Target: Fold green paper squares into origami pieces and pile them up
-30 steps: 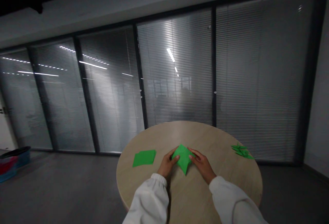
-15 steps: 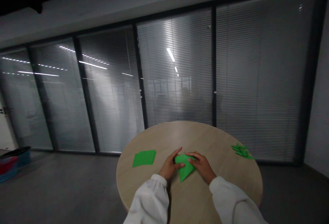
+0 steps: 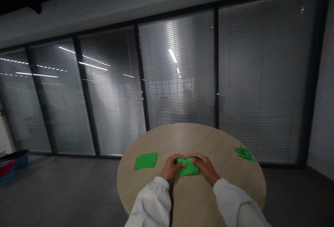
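Between my hands, over the middle of the round wooden table (image 3: 208, 140), is a piece of green paper (image 3: 188, 170), folded into a roughly rectangular shape. My left hand (image 3: 171, 167) grips its left side, thumb on top and fingers curled behind the far edge. On the right side my right hand (image 3: 206, 167) pinches it the same way, with the thumb and index finger near the upper edge. The fingertips behind the paper are partly hidden.
Flat green paper sheets (image 3: 146, 160) lie in a stack at the table's left. Several folded green paper pieces (image 3: 245, 153) sit near its right edge. Glass partitions with blinds (image 3: 180, 98) stand behind the table. Blue and red tubs (image 3: 21, 161) are on the floor at far left.
The paper's lower point, which hung down toward me as a triangle, is gone, and the paper now looks rectangular. My left fingers have come down closer onto its far edge.
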Action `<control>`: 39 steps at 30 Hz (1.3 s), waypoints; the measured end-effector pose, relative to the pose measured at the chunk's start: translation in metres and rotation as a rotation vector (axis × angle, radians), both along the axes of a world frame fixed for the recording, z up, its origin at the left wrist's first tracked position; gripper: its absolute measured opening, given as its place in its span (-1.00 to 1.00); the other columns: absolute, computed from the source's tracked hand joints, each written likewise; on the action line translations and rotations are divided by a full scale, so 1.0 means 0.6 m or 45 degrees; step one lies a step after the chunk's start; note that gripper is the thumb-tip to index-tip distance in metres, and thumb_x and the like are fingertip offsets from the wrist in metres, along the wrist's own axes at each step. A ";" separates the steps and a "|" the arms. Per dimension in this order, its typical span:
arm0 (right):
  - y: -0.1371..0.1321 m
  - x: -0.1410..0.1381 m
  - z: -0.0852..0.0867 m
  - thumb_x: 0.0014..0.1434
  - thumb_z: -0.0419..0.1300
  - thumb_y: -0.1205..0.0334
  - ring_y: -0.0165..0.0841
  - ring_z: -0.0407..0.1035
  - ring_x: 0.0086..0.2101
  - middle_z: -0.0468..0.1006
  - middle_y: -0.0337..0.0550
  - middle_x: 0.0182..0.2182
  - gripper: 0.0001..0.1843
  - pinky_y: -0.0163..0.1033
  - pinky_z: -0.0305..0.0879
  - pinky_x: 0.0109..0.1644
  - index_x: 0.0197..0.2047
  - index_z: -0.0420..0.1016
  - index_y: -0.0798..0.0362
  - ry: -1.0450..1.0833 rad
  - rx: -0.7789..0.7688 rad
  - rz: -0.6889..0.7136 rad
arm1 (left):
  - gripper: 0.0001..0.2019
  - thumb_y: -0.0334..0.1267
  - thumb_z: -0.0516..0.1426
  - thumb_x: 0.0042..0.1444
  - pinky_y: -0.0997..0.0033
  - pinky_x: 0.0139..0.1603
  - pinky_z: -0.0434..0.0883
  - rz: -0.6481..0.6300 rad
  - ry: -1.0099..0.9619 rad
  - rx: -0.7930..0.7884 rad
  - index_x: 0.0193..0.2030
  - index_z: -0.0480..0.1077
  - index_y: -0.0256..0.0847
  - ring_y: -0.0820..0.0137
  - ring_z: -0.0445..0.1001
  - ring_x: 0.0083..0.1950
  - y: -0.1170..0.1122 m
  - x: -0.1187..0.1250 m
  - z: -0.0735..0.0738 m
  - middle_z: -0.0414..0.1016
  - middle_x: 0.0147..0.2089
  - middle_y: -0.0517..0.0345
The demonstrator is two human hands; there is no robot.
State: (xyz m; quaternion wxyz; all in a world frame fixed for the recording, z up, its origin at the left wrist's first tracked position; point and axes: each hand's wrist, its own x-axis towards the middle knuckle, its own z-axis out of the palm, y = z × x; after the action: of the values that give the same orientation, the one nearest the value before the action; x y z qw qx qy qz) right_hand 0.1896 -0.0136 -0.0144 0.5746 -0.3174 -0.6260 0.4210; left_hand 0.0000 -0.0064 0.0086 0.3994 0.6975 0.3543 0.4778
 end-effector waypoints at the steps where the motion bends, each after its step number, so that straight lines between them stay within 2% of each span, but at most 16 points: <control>1: 0.000 0.000 0.001 -0.11 0.32 -0.16 -0.13 0.45 -0.20 0.60 -0.02 -0.25 -0.49 -0.11 0.36 -0.13 -0.22 0.58 0.07 0.010 -0.026 0.028 | -0.65 -0.16 0.34 -0.25 0.42 -0.30 0.30 0.004 0.024 0.005 -0.27 0.58 -0.27 0.35 0.40 -0.34 0.002 0.000 0.001 0.55 -0.34 0.07; 5: 0.002 0.000 0.005 -0.19 0.37 -0.15 -0.14 0.46 -0.23 0.61 -0.03 -0.30 -0.45 -0.10 0.37 -0.15 -0.22 0.59 0.09 -0.005 -0.085 0.099 | -0.69 -0.13 0.34 -0.24 0.44 -0.34 0.28 0.024 0.083 0.020 -0.34 0.58 -0.28 0.37 0.39 -0.38 0.011 -0.002 0.006 0.54 -0.41 0.10; 9: 0.007 0.001 0.006 -0.21 0.40 -0.10 -0.20 0.47 -0.29 0.61 -0.07 -0.32 -0.43 -0.14 0.37 -0.19 -0.18 0.57 0.09 0.000 -0.124 0.137 | -0.70 -0.10 0.33 -0.24 0.44 -0.30 0.29 -0.027 0.099 -0.012 -0.37 0.58 -0.26 0.37 0.41 -0.37 0.014 -0.007 0.010 0.55 -0.41 0.12; 13: 0.013 0.002 0.006 -0.26 0.44 -0.01 -0.26 0.46 -0.35 0.61 -0.11 -0.37 -0.51 -0.20 0.35 -0.25 -0.27 0.58 0.10 -0.050 -0.146 0.204 | -0.69 -0.09 0.35 -0.27 0.41 -0.26 0.32 -0.063 0.096 -0.061 -0.40 0.58 -0.26 0.33 0.44 -0.34 0.010 -0.015 0.011 0.56 -0.42 0.10; 16: 0.013 0.001 0.006 -0.27 0.45 0.01 -0.27 0.46 -0.36 0.61 -0.12 -0.38 -0.55 -0.20 0.35 -0.24 -0.31 0.59 0.10 -0.078 -0.136 0.239 | -0.67 -0.08 0.36 -0.27 0.43 -0.33 0.30 -0.074 0.100 -0.104 -0.38 0.57 -0.27 0.37 0.41 -0.39 0.009 -0.019 0.010 0.54 -0.45 0.13; 23: 0.010 0.000 0.003 -0.30 0.43 -0.09 -0.24 0.46 -0.34 0.61 -0.10 -0.39 -0.48 -0.17 0.38 -0.25 -0.30 0.60 0.10 -0.058 -0.085 0.121 | -0.64 -0.06 0.36 -0.27 0.46 -0.33 0.28 -0.080 0.045 -0.094 -0.35 0.56 -0.26 0.40 0.39 -0.38 0.014 -0.022 0.008 0.50 -0.44 0.17; 27: 0.012 0.002 -0.002 -0.26 0.43 -0.07 -0.23 0.46 -0.32 0.61 -0.08 -0.36 -0.48 -0.17 0.39 -0.24 -0.26 0.60 0.10 -0.027 -0.070 0.098 | -0.60 -0.07 0.37 -0.29 0.48 -0.38 0.26 -0.084 0.015 -0.128 -0.32 0.54 -0.28 0.44 0.36 -0.42 0.016 -0.021 0.003 0.47 -0.46 0.19; 30: 0.013 0.002 -0.005 -0.22 0.42 -0.02 -0.25 0.46 -0.33 0.62 -0.08 -0.35 -0.51 -0.19 0.37 -0.23 -0.24 0.60 0.11 -0.028 -0.066 0.095 | -0.54 -0.09 0.39 -0.31 0.48 -0.38 0.27 -0.117 -0.037 -0.163 -0.24 0.52 -0.28 0.45 0.36 -0.42 0.017 -0.021 0.000 0.46 -0.45 0.21; 32: 0.013 0.002 -0.005 -0.20 0.41 -0.02 -0.27 0.45 -0.35 0.62 -0.10 -0.37 -0.54 -0.21 0.36 -0.25 -0.25 0.60 0.10 -0.050 -0.048 0.067 | -0.43 -0.11 0.39 -0.30 0.48 -0.37 0.29 -0.146 -0.095 -0.190 -0.09 0.47 -0.27 0.46 0.37 -0.42 0.018 -0.020 -0.003 0.45 -0.45 0.22; 35: 0.013 -0.001 -0.006 -0.16 0.38 -0.06 -0.29 0.44 -0.38 0.60 -0.14 -0.41 -0.55 -0.23 0.35 -0.29 -0.27 0.60 0.09 -0.062 -0.019 0.017 | -0.24 -0.09 0.37 -0.24 0.45 -0.34 0.31 -0.178 -0.205 -0.232 0.15 0.30 -0.24 0.45 0.42 -0.41 0.021 -0.020 -0.008 0.47 -0.42 0.19; 39: 0.016 -0.004 -0.007 -0.15 0.37 -0.10 -0.26 0.44 -0.36 0.60 -0.12 -0.39 -0.55 -0.21 0.36 -0.26 -0.31 0.60 0.09 -0.024 0.002 -0.074 | -0.22 -0.05 0.34 -0.18 0.43 -0.29 0.34 -0.093 -0.314 -0.213 0.20 0.24 -0.23 0.40 0.47 -0.35 0.027 -0.017 -0.013 0.51 -0.35 0.11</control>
State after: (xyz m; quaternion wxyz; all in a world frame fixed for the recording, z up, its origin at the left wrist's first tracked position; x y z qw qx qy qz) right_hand 0.1875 -0.0043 -0.0188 0.5808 -0.3391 -0.6223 0.4005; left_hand -0.0103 0.0095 0.0005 0.5137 0.6102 0.3156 0.5140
